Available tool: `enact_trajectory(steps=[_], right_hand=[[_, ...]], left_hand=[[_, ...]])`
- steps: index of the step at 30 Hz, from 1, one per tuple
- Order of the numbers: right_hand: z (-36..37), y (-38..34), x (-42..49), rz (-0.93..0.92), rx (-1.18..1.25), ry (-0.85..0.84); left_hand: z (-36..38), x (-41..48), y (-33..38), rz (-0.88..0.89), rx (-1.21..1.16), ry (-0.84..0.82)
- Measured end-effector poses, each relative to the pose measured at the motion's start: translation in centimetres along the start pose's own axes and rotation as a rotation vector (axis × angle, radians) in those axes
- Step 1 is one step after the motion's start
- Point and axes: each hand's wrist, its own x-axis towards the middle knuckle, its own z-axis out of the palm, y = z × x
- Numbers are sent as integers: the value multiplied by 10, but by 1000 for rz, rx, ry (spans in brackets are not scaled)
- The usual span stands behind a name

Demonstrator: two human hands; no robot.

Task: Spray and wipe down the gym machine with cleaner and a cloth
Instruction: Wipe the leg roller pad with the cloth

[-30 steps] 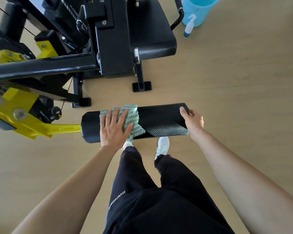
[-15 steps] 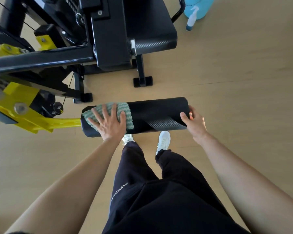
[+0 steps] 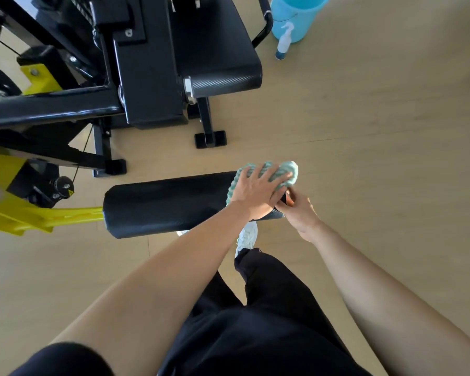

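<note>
One cloth (image 3: 291, 169), one spray bottle (image 3: 284, 43) and one bucket (image 3: 296, 20) were counted. Two hands (left hand (image 3: 255, 188), right hand (image 3: 300, 210)) and two pads (roller pad (image 3: 168, 204), seat pad (image 3: 215, 50)) were seen.

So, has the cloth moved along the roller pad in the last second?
Yes. The left hand slid the cloth along the roller pad, from the yellow arm end to the free end beside the right hand.

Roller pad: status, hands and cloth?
Left hand presses cloth on free end of roller pad. Right hand grips that end. Spray bottle on floor, out of the way.
</note>
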Motion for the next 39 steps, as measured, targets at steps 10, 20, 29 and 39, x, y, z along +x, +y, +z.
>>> enact_trajectory(steps=[10,20,29,39], right_hand=[[0,0,0,33,111,-29],[16,-32,13,145,48,208],[7,-11,-7,55,109,56],[14,-7,-18,70,149,166]], left_hand=[[-1,-40,-72,-234,5,58],[0,-69,-116,-540,-21,48],[32,-104,-80,-464,2,240],[37,-92,-41,-404,-46,186]])
